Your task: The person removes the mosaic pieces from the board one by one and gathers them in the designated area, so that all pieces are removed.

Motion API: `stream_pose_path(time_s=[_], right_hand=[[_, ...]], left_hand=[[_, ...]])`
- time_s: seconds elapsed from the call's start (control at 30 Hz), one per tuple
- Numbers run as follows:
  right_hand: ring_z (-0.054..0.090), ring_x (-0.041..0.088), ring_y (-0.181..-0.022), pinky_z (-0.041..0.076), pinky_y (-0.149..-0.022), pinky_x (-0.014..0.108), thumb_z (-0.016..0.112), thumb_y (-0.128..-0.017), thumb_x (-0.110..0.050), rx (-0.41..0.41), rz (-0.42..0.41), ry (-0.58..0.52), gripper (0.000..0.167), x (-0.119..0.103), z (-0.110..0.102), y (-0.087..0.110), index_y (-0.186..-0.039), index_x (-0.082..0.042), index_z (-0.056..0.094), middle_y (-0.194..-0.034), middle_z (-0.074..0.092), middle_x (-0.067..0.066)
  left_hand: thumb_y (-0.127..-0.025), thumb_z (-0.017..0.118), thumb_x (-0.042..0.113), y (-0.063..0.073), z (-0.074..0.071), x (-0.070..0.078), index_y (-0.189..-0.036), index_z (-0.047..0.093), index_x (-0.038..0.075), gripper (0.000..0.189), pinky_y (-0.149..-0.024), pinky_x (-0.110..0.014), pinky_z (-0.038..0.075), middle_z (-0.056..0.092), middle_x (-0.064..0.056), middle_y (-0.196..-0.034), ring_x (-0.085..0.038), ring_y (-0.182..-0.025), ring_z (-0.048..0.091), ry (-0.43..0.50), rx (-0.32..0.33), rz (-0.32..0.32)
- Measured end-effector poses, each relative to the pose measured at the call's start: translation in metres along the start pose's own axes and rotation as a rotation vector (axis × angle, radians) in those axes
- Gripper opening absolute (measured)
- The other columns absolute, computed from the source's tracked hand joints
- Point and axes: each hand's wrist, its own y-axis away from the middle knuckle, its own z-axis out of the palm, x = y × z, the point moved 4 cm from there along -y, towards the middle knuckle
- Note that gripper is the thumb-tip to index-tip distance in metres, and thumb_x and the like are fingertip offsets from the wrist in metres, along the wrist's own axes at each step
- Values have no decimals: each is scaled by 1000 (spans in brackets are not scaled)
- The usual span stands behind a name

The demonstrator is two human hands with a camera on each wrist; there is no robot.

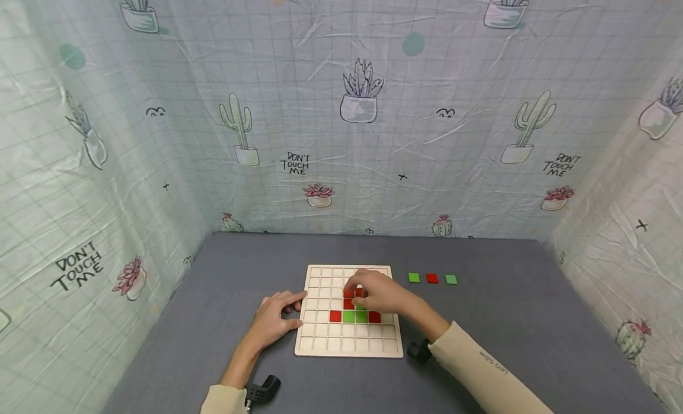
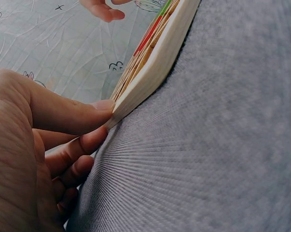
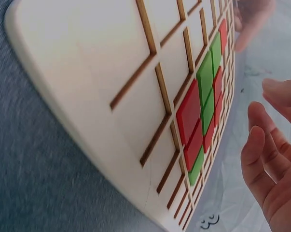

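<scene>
A pale wooden grid board (image 1: pixel 322 344) lies on the table. Red and green square tiles fill several cells near its middle, among them a red tile (image 1: pixel 335 316) and a green tile (image 1: pixel 348 317). My left hand (image 1: pixel 269 322) rests at the board's left edge, its thumb and index finger touching the edge at separate spots. Over the tiles hovers my right hand (image 1: pixel 377 292), thumb and fingers bent but apart. The right wrist view shows no tile between those fingers (image 3: pixel 254 145). In the head view this hand covers part of the tile group.
Right of the board, a light green tile (image 1: pixel 414 277), a red tile (image 1: pixel 432 279) and another green tile (image 1: pixel 450 279) lie in a row on the grey table (image 1: pixel 496 319). A cactus-print curtain (image 1: pixel 373 165) encloses the back and sides.
</scene>
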Motion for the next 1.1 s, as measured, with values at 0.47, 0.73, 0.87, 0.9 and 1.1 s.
stream_pose_path(time_s=[0.47, 0.73, 0.87, 0.9, 1.1], right_hand=[[59, 9, -84, 50, -82, 27, 73, -93, -16, -54, -20, 25, 22, -11, 16, -10, -114, -14, 77, -109, 71, 1], [60, 11, -93, 51, -86, 28, 73, -92, -17, -83, -12, 37, 23, -14, 24, -14, -114, -13, 77, -108, 71, 2], [58, 8, -89, 49, -84, 27, 73, -91, -18, -97, 17, 54, 24, -15, 27, -15, -114, -14, 77, -104, 70, 0], [57, 8, -89, 49, -83, 26, 73, -91, -19, -101, 22, 60, 24, -16, 28, -16, -115, -15, 77, -104, 69, 0], [60, 10, -89, 48, -81, 24, 75, -91, -18, -109, 23, 68, 23, -18, 30, -17, -114, -15, 78, -104, 70, 0]], left_hand=[[-72, 85, 9, 1, 0, 2, -134, 72, 17, 64, -84, -36, 25, 58, 17, -86, -5, -80, 46, -8, 23, 20], [-72, 85, 10, 0, 0, 2, -134, 72, 16, 63, -84, -37, 26, 58, 17, -86, -4, -80, 47, -10, 29, 33], [-72, 85, 11, 0, 0, 2, -134, 72, 15, 64, -86, -37, 26, 58, 17, -86, -4, -80, 46, 0, 19, 18], [-72, 85, 11, 0, 0, 2, -135, 71, 16, 64, -86, -37, 26, 58, 17, -86, -4, -80, 46, 0, 13, 13], [-73, 84, 12, 0, 0, 0, -136, 70, 19, 65, -86, -36, 25, 57, 16, -87, -4, -81, 45, -1, -12, -11]])
